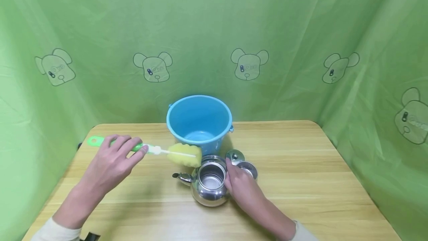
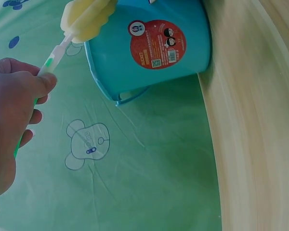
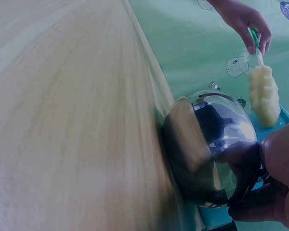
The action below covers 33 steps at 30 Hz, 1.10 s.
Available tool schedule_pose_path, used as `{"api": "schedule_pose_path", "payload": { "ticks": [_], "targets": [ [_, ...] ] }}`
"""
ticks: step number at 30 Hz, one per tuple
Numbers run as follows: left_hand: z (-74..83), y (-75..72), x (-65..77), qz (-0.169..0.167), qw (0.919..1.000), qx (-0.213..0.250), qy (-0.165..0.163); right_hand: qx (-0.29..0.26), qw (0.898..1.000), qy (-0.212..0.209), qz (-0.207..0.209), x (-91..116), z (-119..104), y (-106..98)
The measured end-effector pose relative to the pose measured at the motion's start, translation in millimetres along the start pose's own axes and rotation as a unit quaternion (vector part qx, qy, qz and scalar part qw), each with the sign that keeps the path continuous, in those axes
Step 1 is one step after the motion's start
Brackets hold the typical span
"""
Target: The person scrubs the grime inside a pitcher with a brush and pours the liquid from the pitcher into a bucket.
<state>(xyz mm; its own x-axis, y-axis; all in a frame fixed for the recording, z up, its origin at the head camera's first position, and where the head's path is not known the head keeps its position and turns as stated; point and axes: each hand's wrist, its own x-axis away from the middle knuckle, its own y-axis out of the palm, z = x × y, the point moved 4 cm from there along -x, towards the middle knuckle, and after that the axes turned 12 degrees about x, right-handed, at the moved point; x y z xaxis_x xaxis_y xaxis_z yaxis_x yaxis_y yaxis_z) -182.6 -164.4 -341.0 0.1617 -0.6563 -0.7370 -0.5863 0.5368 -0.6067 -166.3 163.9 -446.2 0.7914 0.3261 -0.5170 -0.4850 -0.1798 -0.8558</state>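
Note:
My left hand [image 1: 112, 164] grips the green-and-white handle of a sponge bottle brush [image 1: 180, 154], held above the table. Its yellow sponge head is just above and left of the mouth of a shiny steel teapot [image 1: 210, 196], overlapping the bucket's front. The teapot stands without its lid, spout to the left. At its right side my right hand [image 1: 244, 187] holds it by the handle, which the fingers mostly cover. In the right wrist view, the teapot's polished side [image 3: 216, 139] lies beside the curled fingers. The sponge [image 3: 265, 96] is beyond it.
A light blue bucket [image 1: 200, 137] stands behind the teapot, near the wooden table's [image 1: 301, 181] far edge. The metal lid [image 1: 235, 155] and a round steel cup-like part [image 1: 253, 169] lie behind my right hand. Green patterned cloth [image 1: 200, 18] hangs around the table.

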Motion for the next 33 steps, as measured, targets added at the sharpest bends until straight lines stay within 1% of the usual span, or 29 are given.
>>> {"api": "schedule_pose_path", "payload": {
  "ticks": [16,23,33],
  "targets": [
    [-8.5,-3.2,17.8,0.003,0.9994,0.013,-0.032,-0.002,1.0,0.002,-0.003,1,0,0],
    [-12.3,-4.0,26.5,0.011,0.999,0.012,-0.041,0.001,1.0,0.001,-0.008,1,0,1],
    [-17.7,-6.8,37.3,0.015,0.998,0.01,-0.06,0.0,1.0,0.005,-0.013,0,0,2]
  ]
}}
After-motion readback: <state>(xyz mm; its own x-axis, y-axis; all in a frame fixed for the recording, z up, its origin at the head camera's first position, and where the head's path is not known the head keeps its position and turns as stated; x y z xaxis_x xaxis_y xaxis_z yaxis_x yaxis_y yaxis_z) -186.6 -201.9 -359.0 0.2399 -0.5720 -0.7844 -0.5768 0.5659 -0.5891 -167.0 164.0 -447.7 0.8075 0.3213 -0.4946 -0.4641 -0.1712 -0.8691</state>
